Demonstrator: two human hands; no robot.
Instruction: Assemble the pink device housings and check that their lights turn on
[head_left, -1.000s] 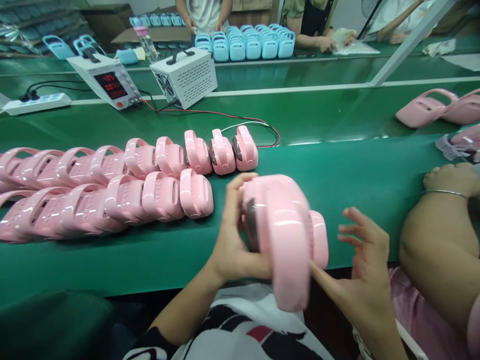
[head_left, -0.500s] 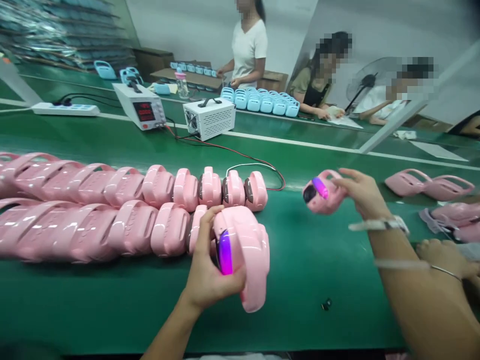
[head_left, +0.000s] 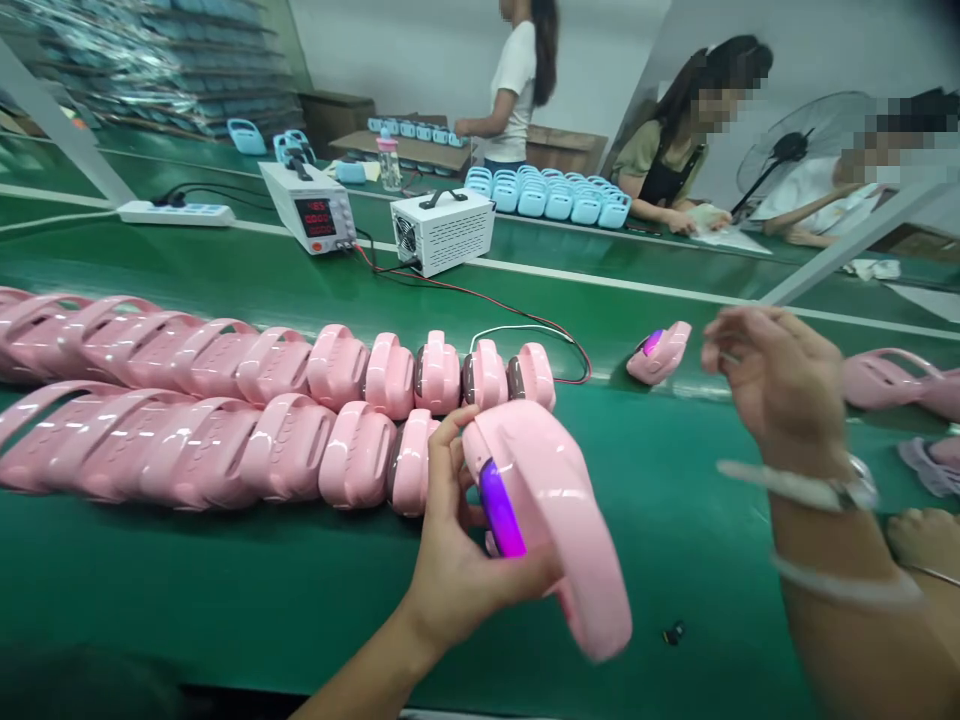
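My left hand [head_left: 457,570] grips a pink handled device [head_left: 555,500] just above the green belt [head_left: 675,540]; a strip on its side glows purple [head_left: 499,510]. My right hand [head_left: 780,385] hovers empty over the belt to the right, fingers loosely curled, a watch on the wrist. A second pink device [head_left: 660,352] with a purple glow lies on the belt just left of that hand, apart from it. Two long rows of matching pink devices [head_left: 225,400] lie to the left, their near end beside my left hand.
A power supply with a red display [head_left: 311,205], a white box [head_left: 442,228] and red, black and white wires [head_left: 525,320] sit behind the rows. A small black part [head_left: 673,632] lies on the belt. A co-worker's hand [head_left: 926,540] and pink shells [head_left: 885,378] are at right. Blue devices [head_left: 555,195] and seated people are beyond.
My right hand carried a second pink device out to the right, set it on the belt and let go. The device in my left hand lit purple and stayed gripped.
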